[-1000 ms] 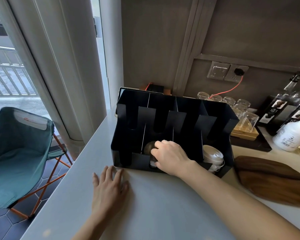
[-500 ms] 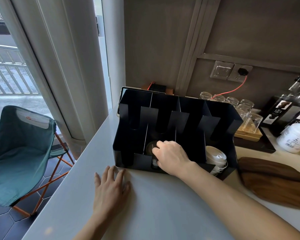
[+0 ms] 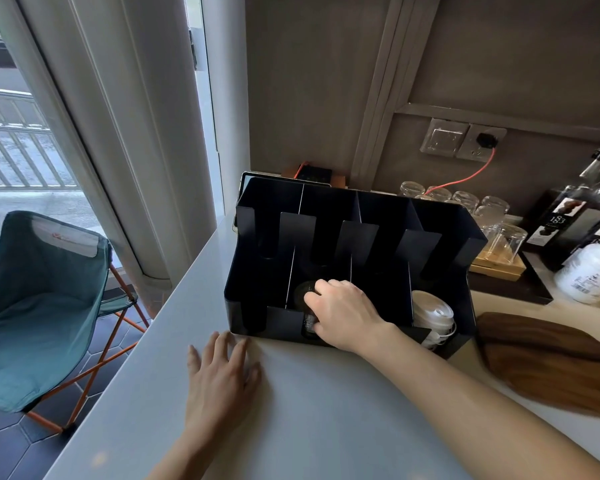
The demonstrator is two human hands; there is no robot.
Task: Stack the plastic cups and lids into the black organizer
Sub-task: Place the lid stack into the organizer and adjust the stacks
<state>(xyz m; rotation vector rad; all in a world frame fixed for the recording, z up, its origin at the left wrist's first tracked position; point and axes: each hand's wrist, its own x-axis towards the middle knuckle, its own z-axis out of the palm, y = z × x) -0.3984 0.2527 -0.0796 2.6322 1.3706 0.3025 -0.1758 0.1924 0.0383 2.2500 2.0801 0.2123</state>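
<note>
Right hand (image 3: 343,315) fingers curled around dark stacked plastic lids (image 3: 305,296) inside second compartment of black metal divided organizer (image 3: 357,216), white lid stack (image 3: 432,315) at 3 o'clock, left hand (image 3: 220,382) flat, fingers spread, on pale countertop (image 3: 326,410) at 7 o'clock

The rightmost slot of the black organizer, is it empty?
No. White lids sit stacked in the black organizer's rightmost front compartment.

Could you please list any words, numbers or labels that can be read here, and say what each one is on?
"183": on the white label of the dark bottle at right; partly readable, possibly cut off.
Small print and barcode on the white bottle: too small to read.
Red mark on the folding chair: too blurred to read.
Nothing legible on the black organizer.
</note>
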